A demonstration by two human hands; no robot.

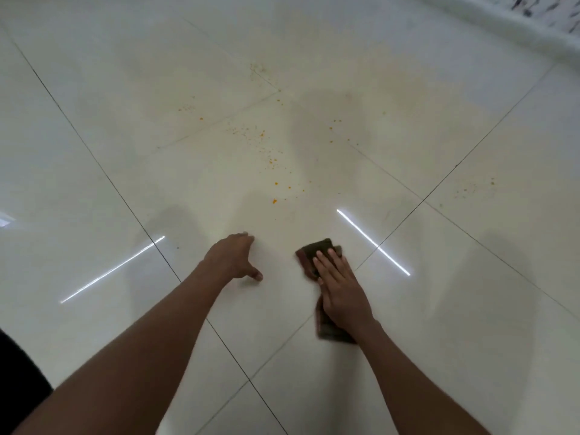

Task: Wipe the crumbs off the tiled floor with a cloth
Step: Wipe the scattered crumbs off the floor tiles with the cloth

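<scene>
Head view | right hand [340, 293] lies flat, fingers straight, pressing the dark brown cloth [317, 251] onto the tiled floor [94, 120] | left hand [233, 257] is released, fingertips and thumb resting on the floor, holding nothing | orange crumbs [274, 183] are scattered beyond both hands, apart from the cloth
</scene>
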